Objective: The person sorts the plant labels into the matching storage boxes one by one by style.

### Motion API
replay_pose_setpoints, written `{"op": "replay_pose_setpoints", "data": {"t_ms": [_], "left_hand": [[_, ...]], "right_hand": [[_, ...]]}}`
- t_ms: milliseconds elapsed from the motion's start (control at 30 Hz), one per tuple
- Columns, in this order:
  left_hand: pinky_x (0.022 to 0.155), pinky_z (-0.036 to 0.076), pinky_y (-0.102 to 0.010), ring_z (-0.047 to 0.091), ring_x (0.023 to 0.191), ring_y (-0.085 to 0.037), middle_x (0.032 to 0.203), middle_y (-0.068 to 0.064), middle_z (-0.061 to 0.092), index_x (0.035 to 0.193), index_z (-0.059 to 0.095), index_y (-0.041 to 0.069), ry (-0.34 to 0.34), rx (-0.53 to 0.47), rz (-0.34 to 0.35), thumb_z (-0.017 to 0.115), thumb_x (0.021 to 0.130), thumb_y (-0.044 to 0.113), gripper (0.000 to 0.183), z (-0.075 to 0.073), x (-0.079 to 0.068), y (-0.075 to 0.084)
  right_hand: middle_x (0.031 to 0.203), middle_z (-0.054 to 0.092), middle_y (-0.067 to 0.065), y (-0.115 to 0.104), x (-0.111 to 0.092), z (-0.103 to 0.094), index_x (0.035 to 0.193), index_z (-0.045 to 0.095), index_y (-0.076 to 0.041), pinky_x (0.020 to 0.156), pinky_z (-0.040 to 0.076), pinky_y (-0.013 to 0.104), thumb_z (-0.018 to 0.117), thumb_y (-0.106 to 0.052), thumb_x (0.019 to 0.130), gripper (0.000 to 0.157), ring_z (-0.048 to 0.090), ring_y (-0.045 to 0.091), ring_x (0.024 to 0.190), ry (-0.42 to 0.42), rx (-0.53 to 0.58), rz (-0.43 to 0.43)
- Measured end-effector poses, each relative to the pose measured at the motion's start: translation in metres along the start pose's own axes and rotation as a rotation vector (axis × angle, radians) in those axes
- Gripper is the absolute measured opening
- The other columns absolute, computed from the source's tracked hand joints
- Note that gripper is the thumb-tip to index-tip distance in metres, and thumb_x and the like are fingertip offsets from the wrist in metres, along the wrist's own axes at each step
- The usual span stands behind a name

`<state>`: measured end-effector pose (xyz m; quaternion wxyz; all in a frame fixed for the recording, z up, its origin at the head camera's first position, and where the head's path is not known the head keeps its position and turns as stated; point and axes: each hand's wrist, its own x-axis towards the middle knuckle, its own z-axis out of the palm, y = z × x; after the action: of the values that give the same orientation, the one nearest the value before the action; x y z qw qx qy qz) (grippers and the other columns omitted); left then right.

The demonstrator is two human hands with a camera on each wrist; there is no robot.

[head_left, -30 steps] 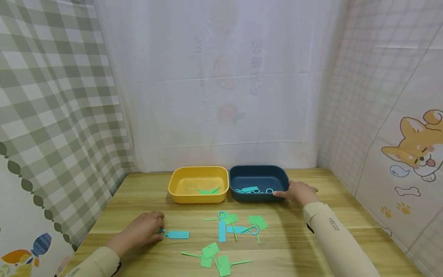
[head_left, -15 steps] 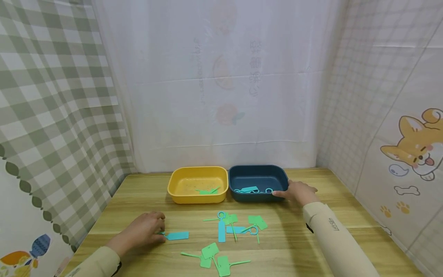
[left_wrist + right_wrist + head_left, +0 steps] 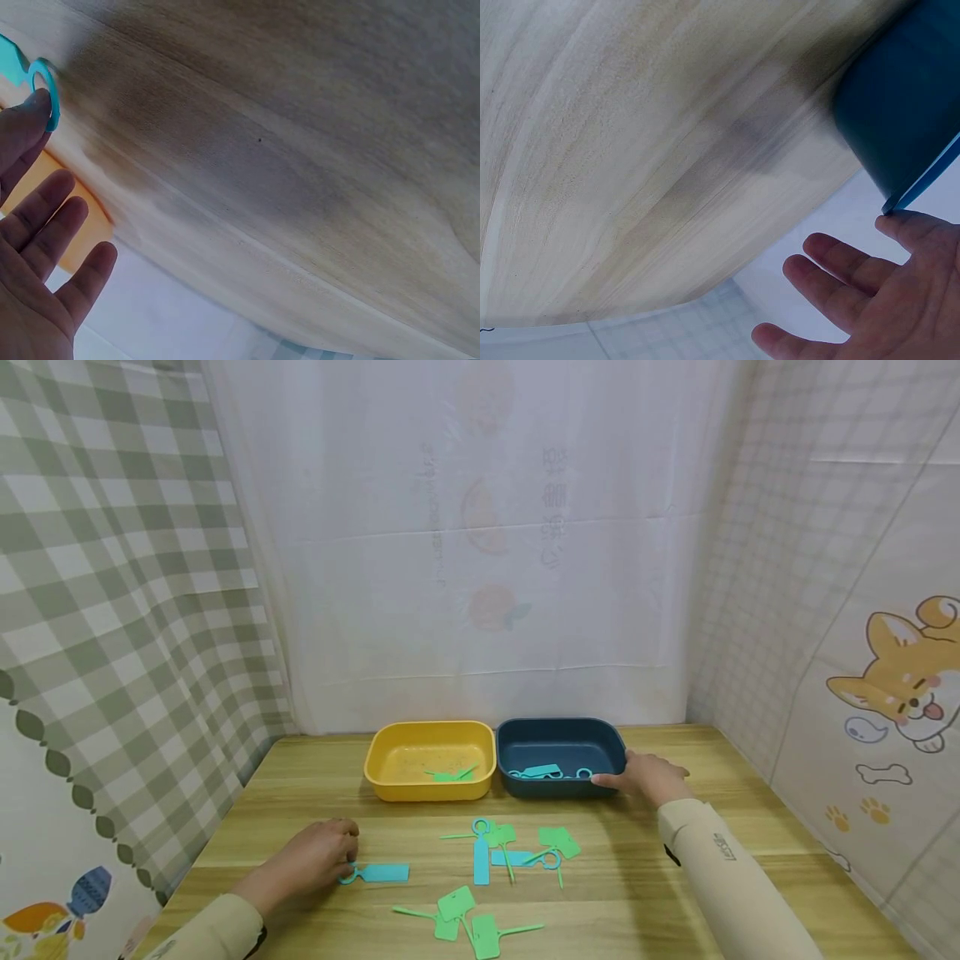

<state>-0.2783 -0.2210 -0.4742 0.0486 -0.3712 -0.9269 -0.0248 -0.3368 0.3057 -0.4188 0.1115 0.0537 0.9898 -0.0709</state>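
Observation:
My left hand is low over the table's left side. Its thumb and index finger pinch the ring of a blue tag, while the other fingers stay spread apart. The flat part of this blue tag points right. At the dark blue bin, my right hand rests on the front right corner. Its thumb lies along the front rim, and a fingertip touches the rim in the right wrist view, with the other fingers extended off it. Blue ringed tags lie in this bin.
A yellow bin with green tags stands left of the blue one. Two blue tags lie mid-table among green tags. More green tags lie nearer the front. Cloth curtains enclose the table.
The blue tag at my left hand has shifted and turned slightly, and more of its ring now shows beside the fingers. My right hand stays at the blue bin's corner.

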Motion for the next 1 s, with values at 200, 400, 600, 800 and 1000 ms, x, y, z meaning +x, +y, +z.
{"op": "replay_pose_setpoints", "data": {"t_ms": [200,400,600,800,1000], "left_hand": [[0.072,0.047,-0.044,0.057,0.086,-0.023,0.103,-0.007,0.058,0.068,0.061,0.022,0.033,0.013,-0.004,0.073,0.074,0.020,0.014,-0.001,0.002,0.001],[0.069,0.047,-0.042,0.057,0.084,-0.023,0.103,-0.008,0.058,0.068,0.063,0.020,0.138,0.030,0.061,0.074,0.073,0.016,0.013,-0.007,0.006,0.003],[0.069,0.048,-0.041,0.057,0.087,-0.022,0.107,-0.009,0.058,0.071,0.066,0.019,0.207,0.041,0.102,0.075,0.073,0.014,0.010,-0.009,0.013,0.004],[0.072,0.049,-0.039,0.058,0.089,-0.023,0.110,-0.007,0.057,0.074,0.068,0.020,0.266,0.025,0.117,0.076,0.071,0.015,0.010,-0.019,0.025,0.009],[0.079,0.046,-0.042,0.056,0.094,-0.020,0.111,-0.004,0.056,0.076,0.070,0.019,0.279,0.032,0.097,0.075,0.073,0.018,0.006,-0.030,0.043,0.016]], "right_hand": [[0.124,0.040,0.038,0.001,0.001,0.000,0.137,0.025,0.008,0.079,0.019,0.076,0.043,-0.079,0.070,0.111,0.038,0.057,0.108,-0.001,0.003,0.001],[0.124,0.038,0.039,0.001,0.001,0.000,0.138,0.025,0.008,0.079,0.019,0.076,0.042,-0.080,0.069,0.113,0.038,0.057,0.109,-0.001,-0.007,0.001],[0.125,0.038,0.038,-0.001,-0.003,-0.001,0.138,0.024,0.008,0.079,0.020,0.076,0.040,-0.082,0.067,0.116,0.038,0.057,0.109,0.014,-0.014,-0.024],[0.125,0.038,0.038,-0.001,-0.005,-0.001,0.138,0.024,0.008,0.080,0.019,0.076,0.042,-0.078,0.071,0.111,0.038,0.057,0.109,0.018,-0.011,-0.029],[0.126,0.037,0.038,-0.001,-0.005,-0.002,0.139,0.022,0.006,0.081,0.019,0.076,0.042,-0.078,0.071,0.110,0.038,0.057,0.110,0.006,-0.016,-0.015]]}}
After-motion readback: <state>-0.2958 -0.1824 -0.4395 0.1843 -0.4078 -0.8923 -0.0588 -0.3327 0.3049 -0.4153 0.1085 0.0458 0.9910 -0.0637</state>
